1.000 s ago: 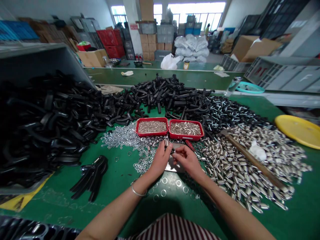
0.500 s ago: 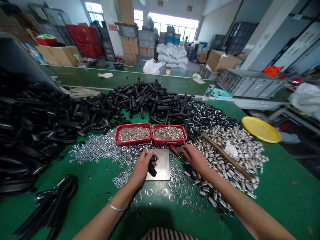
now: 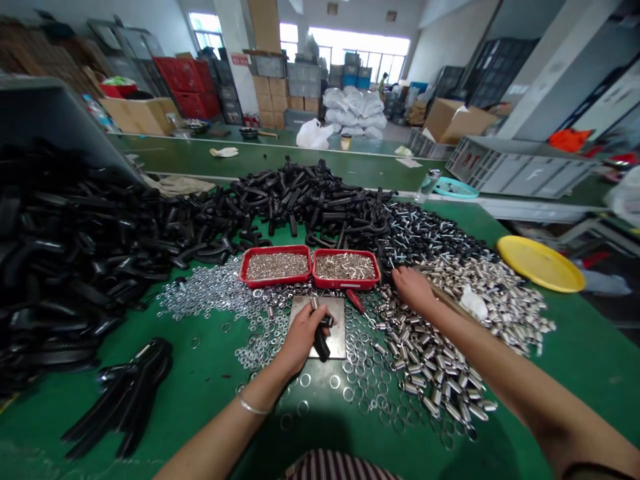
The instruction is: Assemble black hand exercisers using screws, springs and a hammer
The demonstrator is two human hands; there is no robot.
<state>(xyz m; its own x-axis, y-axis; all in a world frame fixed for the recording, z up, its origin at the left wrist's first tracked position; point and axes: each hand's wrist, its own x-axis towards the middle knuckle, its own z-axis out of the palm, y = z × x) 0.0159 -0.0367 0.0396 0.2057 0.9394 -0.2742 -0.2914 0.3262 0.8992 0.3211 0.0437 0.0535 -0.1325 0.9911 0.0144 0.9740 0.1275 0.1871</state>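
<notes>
My left hand (image 3: 303,337) is closed around a black handle (image 3: 321,345) with a metal spring (image 3: 315,302) at its upper end, held over a flat metal plate (image 3: 335,333). My right hand (image 3: 414,288) has its fingers curled at the edge of the pile of black-headed screws (image 3: 425,233); what they grip, if anything, is hidden. Beneath that hand lies a hammer, its wooden handle (image 3: 450,303) partly covered. A red-handled screwdriver (image 3: 355,300) rests between the plate and the metal springs (image 3: 425,353).
Two red trays (image 3: 277,283) of small metal parts sit behind the plate. Black handles (image 3: 320,200) are heaped behind and at left. Washers (image 3: 205,293) and thin rings (image 3: 370,373) lie scattered. A yellow lid (image 3: 540,263) is at right, near a grey crate (image 3: 525,167).
My right hand has moved away from beside the screwdriver, up and right to the black-headed screws. My left hand still holds the black handle over the plate. The view has shifted slightly.
</notes>
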